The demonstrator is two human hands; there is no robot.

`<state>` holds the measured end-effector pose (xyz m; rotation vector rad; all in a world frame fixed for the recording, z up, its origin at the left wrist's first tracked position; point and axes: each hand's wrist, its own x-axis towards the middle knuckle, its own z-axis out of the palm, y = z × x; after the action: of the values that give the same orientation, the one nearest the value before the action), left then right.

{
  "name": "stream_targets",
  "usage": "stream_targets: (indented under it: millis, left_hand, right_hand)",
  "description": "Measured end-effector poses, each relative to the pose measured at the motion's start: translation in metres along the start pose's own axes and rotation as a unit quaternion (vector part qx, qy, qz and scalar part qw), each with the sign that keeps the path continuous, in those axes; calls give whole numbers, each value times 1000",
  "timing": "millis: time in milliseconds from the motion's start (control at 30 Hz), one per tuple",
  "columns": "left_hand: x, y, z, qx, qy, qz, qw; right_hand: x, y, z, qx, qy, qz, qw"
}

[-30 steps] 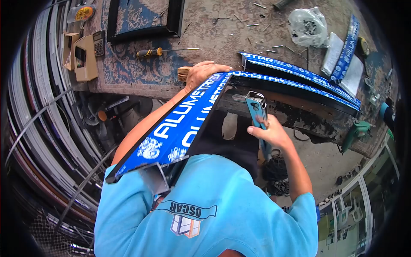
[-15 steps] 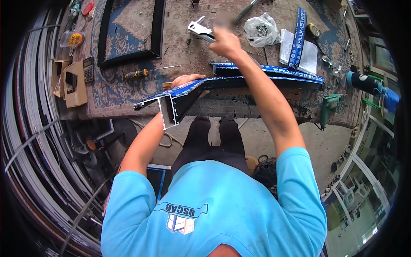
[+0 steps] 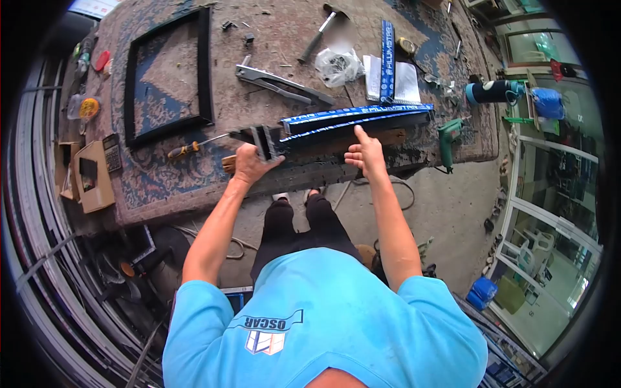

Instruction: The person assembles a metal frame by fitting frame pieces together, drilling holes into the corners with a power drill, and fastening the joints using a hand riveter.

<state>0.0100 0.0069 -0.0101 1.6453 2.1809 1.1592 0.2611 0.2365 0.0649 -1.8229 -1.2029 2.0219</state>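
My left hand is wrapped around the end of a black aluminium profile at the table's near edge. Just right of it lie black profile lengths with blue ALUMSTAR film; whether the held piece joins them is unclear. My right hand is open and holds nothing, thumb up and fingers apart, close to the near side of the filmed profiles. Beyond the profiles, a silver hand riveter lies on the table with its handles spread. A screwdriver with a yellow and black handle lies left of my left hand.
On the carpet-covered table are a black frame, a hammer, a plastic bag, a tape measure and a green drill. Cardboard boxes stand left. Long profiles line the left side.
My right hand has let go of the riveter, which now lies on the table, and has come back toward me. My left hand and the profile end have shifted; the profile end no longer points toward me.
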Motion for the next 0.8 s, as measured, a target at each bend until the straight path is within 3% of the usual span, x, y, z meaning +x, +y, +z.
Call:
stream_targets:
  millis: [67,100,133,233,300,367,433,500,567,700,800]
  left_hand:
    - [-1,20,-12,-82,-20,-57,995]
    - [7,44,-31,-32,-28,-43,998]
    - [7,53,-38,-74,-22,-38,996]
    - [16,72,-46,-106,26,-37,993]
    - [21,75,-47,-99,51,-11,994]
    - [26,78,-49,-105,22,-32,994]
    - [29,77,-36,-137,10,-32,990]
    - [37,96,-19,-180,39,1,983]
    - [46,124,-2,-158,70,0,985]
    - [47,169,40,-287,106,15,952]
    - [32,195,60,-540,-114,-165,818]
  right_hand:
    - [-10,-6,10,65,-2,28,998]
    - [-7,-7,16,104,-44,32,993]
    - [-6,-6,20,144,-84,35,985]
    - [4,0,44,202,26,-30,979]
    - [8,-1,49,254,39,-57,965]
    - [17,-1,46,208,98,-233,945]
    - [-12,-48,39,97,128,-302,940]
    - [-5,-88,24,93,83,-320,939]
    - [-22,-136,11,-13,48,-297,954]
    - [-39,-175,0,-124,-16,-350,929]
    - [-53,-176,-11,-202,-63,-335,918]
